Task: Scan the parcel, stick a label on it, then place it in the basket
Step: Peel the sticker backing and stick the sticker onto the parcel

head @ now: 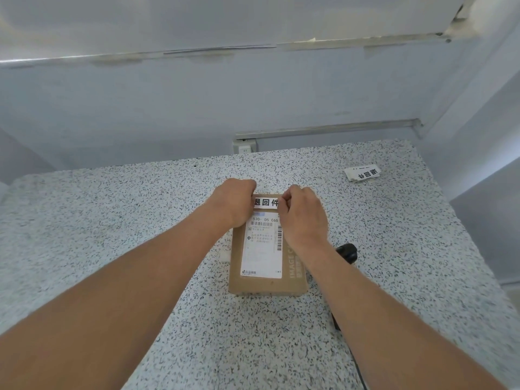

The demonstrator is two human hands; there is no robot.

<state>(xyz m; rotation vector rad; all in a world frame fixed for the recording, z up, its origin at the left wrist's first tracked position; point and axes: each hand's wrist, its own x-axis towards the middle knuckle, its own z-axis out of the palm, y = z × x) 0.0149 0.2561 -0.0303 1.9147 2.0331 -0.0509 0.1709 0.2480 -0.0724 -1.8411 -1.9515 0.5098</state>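
Tabletop: the speckled tabletop [112,220] fills most of my view and carries everything I work with; no basket shows anywhere in it.
Parcel: the brown cardboard parcel [292,273] lies flat at the middle of the tabletop, straight ahead of me, its long axis running away from my body, the printed shipping sheet [263,249] facing up.
Left hand: my left hand [235,199] is curled, fingers together, pinching the left end of the label at the parcel's far left corner.
Right hand: my right hand [302,215] is likewise closed, fingertips pinched on the label's right end, resting over the parcel's far right side.
Scanner: a black scanner [347,253] lies just beside the parcel on my right, partly hidden under my right forearm, its cable trailing toward me.
Spare labels: a small stack of spare labels [363,173] sits well apart at the far right of the tabletop.
Label: the white label [266,203] with bold black characters stretches across the parcel's far end, crosswise to its long axis, just above the shipping sheet.
What matters next: I judge the sticking step is underway; both hands are equally near, and the label must be pressed down flat, square to the parcel's short edge.
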